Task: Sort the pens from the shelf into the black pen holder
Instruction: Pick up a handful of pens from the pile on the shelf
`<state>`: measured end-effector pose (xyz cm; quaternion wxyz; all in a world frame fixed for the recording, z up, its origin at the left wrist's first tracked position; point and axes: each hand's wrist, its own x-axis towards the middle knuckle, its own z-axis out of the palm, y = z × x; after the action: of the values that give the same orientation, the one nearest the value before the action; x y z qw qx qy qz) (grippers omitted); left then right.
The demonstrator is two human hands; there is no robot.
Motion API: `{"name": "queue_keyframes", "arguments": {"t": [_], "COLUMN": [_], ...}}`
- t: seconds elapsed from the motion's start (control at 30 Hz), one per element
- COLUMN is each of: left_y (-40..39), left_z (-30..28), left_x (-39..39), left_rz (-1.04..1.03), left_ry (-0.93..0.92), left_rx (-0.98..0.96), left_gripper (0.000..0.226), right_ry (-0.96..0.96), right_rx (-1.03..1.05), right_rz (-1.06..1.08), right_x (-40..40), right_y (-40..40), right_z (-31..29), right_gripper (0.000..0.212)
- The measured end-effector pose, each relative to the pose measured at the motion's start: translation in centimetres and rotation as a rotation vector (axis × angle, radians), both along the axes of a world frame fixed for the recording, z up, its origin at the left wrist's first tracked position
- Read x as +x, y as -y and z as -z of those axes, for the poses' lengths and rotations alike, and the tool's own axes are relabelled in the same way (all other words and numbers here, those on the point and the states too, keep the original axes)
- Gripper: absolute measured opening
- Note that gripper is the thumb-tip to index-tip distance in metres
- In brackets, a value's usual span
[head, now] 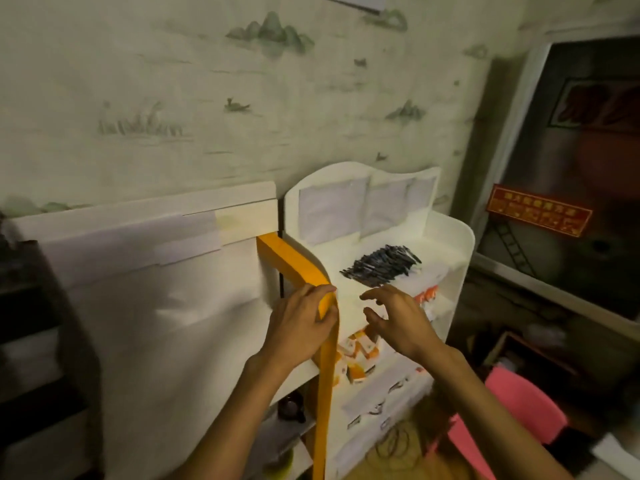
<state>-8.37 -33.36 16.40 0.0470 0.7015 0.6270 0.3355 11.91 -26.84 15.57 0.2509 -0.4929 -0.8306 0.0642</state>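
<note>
Pens (381, 265) heaped in dark pile on top level of white shelf (465, 244), near back. Left hand (301, 322) grips orange side edge (294, 263) of shelf, fingers curled round it. Right hand (398, 322) hovers just short of pile, fingers spread, relaxed, holding nothing. Pink chair (519, 410) at lower right.

dim room, landscape wallpaper (242, 81), pink chair (519, 407)
</note>
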Motion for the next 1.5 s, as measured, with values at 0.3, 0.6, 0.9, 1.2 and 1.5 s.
{"name": "queue_keyframes", "arguments": {"t": [0.3,0.6,0.9,1.2,1.5], "left_y": [-8.6,-19.3,-29.3,-35.9,-40.5], "left_z": [2.9,8.7,12.1,14.1,18.5], "left_x": [9.0,12.8,13.5,13.0,15.4], "left_rz": [0.016,-0.060,-0.229,-0.387,-0.606], "left_ry": [-0.040,-0.144,-0.121,0.035,0.206], "left_rx": [-0.088,-0.167,-0.210,-0.317,-0.481], "left_gripper": [0.042,0.042,0.040,0.032,0.048], "right_ry": [0.015,0.034,0.034,-0.003,-0.015], "right_rx": [-0.057,-0.136,-0.251,-0.301,-0.351], "right_rz": [0.028,-0.020,-0.112,-0.259,-0.389], "right_x": [8.4,11.4,12.1,10.8,10.6], "right_y": [-6.8,-17.7,-29.9,-38.6,-45.5], "right_z": [4.0,8.5,10.9,12.5,14.7], "right_gripper": [0.032,0.033,0.033,0.031,0.028]}}
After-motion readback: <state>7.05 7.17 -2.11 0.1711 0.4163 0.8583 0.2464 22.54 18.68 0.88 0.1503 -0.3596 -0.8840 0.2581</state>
